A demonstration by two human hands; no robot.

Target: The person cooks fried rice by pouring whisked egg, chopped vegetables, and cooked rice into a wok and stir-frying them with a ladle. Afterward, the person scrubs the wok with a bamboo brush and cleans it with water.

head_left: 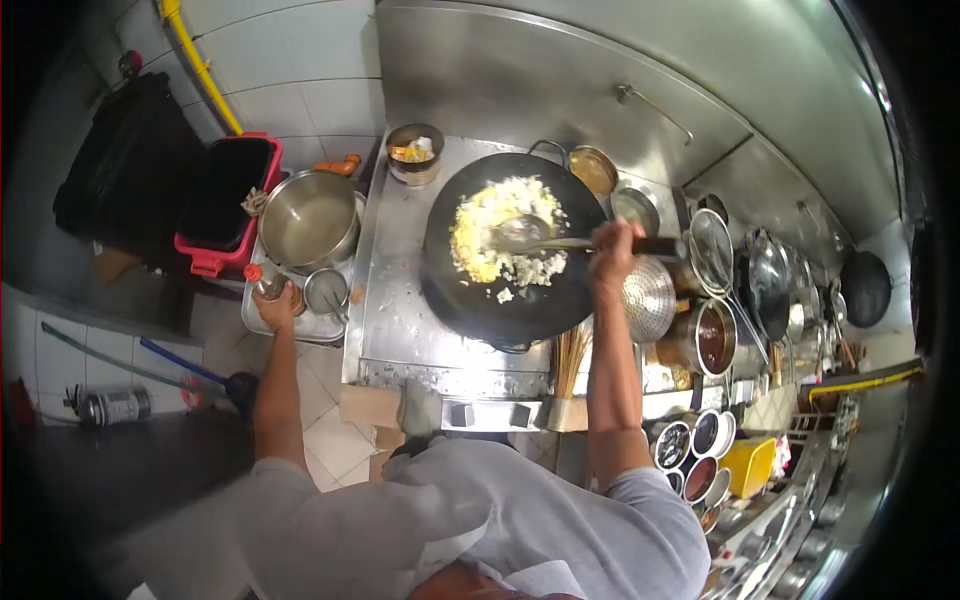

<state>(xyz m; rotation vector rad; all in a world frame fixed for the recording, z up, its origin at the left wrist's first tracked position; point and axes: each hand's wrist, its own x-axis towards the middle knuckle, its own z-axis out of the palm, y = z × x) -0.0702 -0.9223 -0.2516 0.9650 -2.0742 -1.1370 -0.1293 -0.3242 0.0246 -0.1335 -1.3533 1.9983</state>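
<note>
The right hand, nearer the food, grasps the ladle, its shaft running left from the grip, while the farther left hand clasps a bottle.

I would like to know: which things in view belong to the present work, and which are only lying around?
Seemingly in use:
wok
yellow-and-white food
ladle, in right hand
red-capped bottle, in left hand

Apparently just lying around:
perforated strainer
large steel pot
fire extinguisher
yellow container
</note>
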